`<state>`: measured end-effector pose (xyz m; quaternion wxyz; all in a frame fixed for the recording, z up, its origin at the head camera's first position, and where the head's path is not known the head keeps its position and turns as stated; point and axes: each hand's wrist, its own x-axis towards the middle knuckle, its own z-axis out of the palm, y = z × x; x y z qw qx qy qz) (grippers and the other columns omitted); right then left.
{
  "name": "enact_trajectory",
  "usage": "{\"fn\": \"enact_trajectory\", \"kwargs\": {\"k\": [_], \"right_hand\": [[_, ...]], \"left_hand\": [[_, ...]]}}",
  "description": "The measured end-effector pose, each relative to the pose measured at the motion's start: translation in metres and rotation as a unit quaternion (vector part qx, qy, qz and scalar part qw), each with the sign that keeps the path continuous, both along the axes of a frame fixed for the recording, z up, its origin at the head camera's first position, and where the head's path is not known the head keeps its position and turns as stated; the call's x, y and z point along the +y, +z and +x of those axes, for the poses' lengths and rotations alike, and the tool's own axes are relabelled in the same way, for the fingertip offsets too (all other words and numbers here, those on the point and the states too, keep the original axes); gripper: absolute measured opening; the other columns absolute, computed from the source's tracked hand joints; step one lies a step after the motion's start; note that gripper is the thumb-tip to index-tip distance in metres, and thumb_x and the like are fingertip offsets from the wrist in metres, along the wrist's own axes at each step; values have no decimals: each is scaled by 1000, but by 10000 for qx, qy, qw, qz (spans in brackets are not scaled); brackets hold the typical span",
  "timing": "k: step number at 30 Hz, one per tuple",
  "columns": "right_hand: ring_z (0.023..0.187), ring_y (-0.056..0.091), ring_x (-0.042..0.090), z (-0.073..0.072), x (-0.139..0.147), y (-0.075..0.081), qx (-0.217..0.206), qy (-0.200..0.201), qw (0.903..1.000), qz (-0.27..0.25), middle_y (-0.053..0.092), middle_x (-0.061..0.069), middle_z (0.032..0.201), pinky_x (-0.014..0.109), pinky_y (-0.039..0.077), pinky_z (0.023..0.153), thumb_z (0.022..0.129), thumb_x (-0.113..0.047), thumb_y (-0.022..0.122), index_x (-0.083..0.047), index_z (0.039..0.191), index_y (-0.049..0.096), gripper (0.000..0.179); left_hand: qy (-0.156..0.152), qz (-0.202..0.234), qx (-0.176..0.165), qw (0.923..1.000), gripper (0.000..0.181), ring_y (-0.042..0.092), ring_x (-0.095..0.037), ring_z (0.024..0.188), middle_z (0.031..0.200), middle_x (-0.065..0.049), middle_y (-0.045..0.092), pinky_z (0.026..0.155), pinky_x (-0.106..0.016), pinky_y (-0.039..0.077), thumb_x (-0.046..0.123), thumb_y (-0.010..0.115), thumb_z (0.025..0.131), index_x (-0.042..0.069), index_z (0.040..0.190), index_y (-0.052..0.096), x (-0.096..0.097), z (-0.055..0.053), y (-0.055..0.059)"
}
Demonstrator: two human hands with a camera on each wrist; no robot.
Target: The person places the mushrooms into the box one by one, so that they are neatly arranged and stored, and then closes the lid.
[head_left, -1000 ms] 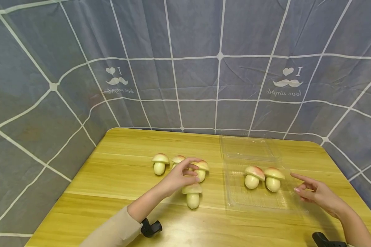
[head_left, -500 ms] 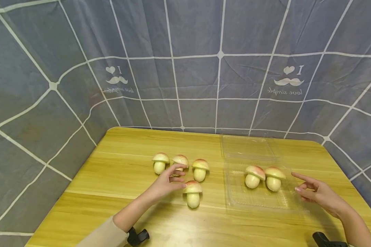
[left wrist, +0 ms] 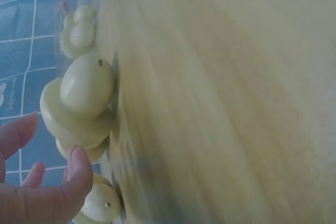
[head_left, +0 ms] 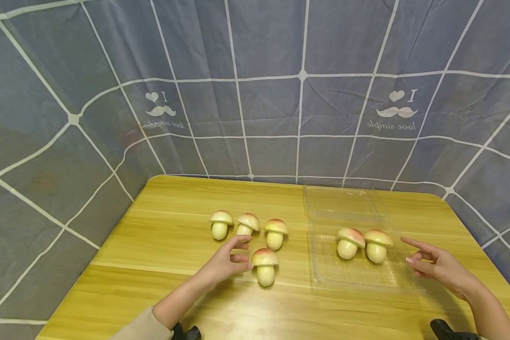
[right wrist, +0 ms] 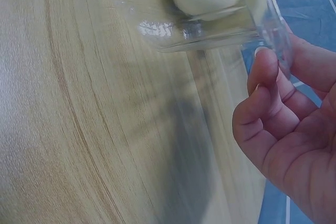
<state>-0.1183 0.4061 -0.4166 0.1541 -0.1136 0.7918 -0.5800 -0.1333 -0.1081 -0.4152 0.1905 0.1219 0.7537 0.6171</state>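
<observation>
Several toy mushrooms with cream stems and reddish-yellow caps lie on the table. My left hand (head_left: 221, 264) is loosely spread beside the front mushroom (head_left: 265, 268), fingertips by its cap, gripping nothing. Behind it lie the left mushroom (head_left: 220, 225), the middle mushroom (head_left: 248, 221), its stem partly covered by my fingers, and the right mushroom (head_left: 276, 234). A clear plastic container (head_left: 344, 278) stands open at the right, with two mushrooms (head_left: 350, 243) side by side inside. My right hand (head_left: 442, 269) holds the container's right rim, which passes between thumb and index finger in the right wrist view.
The container's hinged lid (head_left: 340, 200) lies folded back on the table's far part. A grey curtain (head_left: 263, 108) with white lines rises along the back and sides of the wooden table (head_left: 153, 255).
My left hand has drawn back to the left and nearer, away from the right mushroom, uncovering it and the front mushroom's cap. The right hand stays at the container's edge.
</observation>
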Motion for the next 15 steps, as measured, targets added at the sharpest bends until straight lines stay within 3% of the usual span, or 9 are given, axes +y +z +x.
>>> {"fn": "enact_trajectory", "kwargs": {"k": [15], "right_hand": [[71, 57, 9, 0, 1, -1, 4, 67, 9999, -109, 57, 1, 87, 26, 52, 64, 95, 1, 47, -46, 130, 44, 59]], "left_hand": [[-255, 36, -193, 9995, 67, 52, -37, 106, 131, -29, 32, 82, -41, 50, 4, 69, 82, 4, 139, 34, 7, 5, -8]]}}
